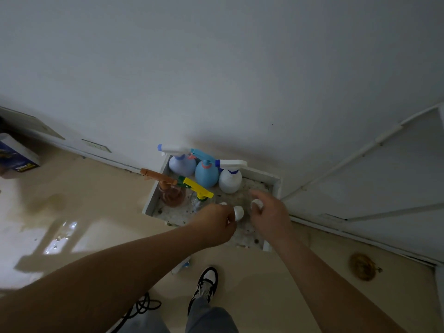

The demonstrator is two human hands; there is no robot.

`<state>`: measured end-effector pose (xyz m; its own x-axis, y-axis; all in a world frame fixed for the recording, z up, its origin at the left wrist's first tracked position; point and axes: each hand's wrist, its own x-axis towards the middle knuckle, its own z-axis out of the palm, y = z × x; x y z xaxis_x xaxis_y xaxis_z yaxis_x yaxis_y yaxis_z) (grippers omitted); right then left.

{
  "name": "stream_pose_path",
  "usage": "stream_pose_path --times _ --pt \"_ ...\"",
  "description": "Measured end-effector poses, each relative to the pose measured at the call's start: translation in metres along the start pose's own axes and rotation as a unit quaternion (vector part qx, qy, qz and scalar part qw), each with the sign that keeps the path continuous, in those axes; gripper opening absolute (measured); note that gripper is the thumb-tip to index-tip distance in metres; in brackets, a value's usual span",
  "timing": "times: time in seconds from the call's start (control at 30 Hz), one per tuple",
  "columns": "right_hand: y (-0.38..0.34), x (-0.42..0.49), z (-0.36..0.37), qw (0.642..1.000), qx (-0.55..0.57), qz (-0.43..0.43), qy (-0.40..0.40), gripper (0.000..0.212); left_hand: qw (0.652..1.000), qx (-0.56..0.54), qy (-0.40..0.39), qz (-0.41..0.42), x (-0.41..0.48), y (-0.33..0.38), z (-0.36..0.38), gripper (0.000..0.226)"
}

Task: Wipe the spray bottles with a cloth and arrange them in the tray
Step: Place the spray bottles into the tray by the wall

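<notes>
The tray (263, 175) sits on the floor (96, 212) hard against the wall (216, 80), and both my hands are down in its near half. My left hand (217, 223) has its fingers curled round a white cap (238, 211); whatever is below that cap is too blurred to make out. My right hand (270, 213) is spread loosely, forefinger stretched toward the back, over a second cap (257, 204) that it is touching or just above, I cannot tell which. Three bottles stand upright in a row along the tray's back edge: lilac bottle (182, 165), blue bottle (206, 175), white bottle (230, 180), their triggers pointing left. In front of them at the left are a brown bottle (172, 194) with an orange trigger reaching out past the rim, and just beside it a clear bottle (199, 203) with a yellow trigger, which crowds my left knuckles. Well to the left a blue box (18, 156) lies by the wall. A round drain cover (362, 266) is on the floor at my right, my shoe (207, 282) is behind the tray, and a black cable (141, 306) lies by my leg.
</notes>
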<state>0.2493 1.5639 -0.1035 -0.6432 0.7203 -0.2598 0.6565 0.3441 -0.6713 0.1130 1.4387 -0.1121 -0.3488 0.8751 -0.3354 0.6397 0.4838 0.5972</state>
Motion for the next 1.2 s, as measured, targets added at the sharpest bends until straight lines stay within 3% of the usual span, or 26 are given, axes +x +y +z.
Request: stream_pose_path --times 0.1,0.23,0.33,0.43,0.47,0.93,1.2 --pt "0.018 0.004 -0.023 0.993 0.033 0.078 0.083 0.028 0.999 0.013 0.014 0.035 0.008 0.020 -0.005 0.021" --pt "0.034 0.010 -0.026 0.986 0.072 0.150 0.005 0.044 0.999 0.026 0.028 0.034 0.018 0.039 -0.004 0.017" --pt "0.034 0.013 -0.009 0.985 0.094 0.132 -0.051 0.044 0.999 0.033 0.030 0.019 0.017 0.040 0.000 0.018" --pt "0.036 0.020 0.005 0.992 0.071 0.099 -0.025 0.014 0.999 0.038 0.023 -0.001 0.016 0.028 0.001 0.015" --pt "0.035 0.024 0.007 0.994 0.061 0.089 -0.010 0.013 0.999 0.035 0.022 -0.008 0.016 0.024 0.001 0.015" --pt "0.014 0.094 0.008 0.994 0.065 0.086 -0.016 0.015 0.999 -0.018 0.017 -0.024 0.024 -0.002 0.000 0.014" --pt "0.014 0.094 0.010 0.990 0.085 0.109 -0.025 0.042 0.999 -0.012 0.010 -0.031 0.023 0.000 0.007 0.018"
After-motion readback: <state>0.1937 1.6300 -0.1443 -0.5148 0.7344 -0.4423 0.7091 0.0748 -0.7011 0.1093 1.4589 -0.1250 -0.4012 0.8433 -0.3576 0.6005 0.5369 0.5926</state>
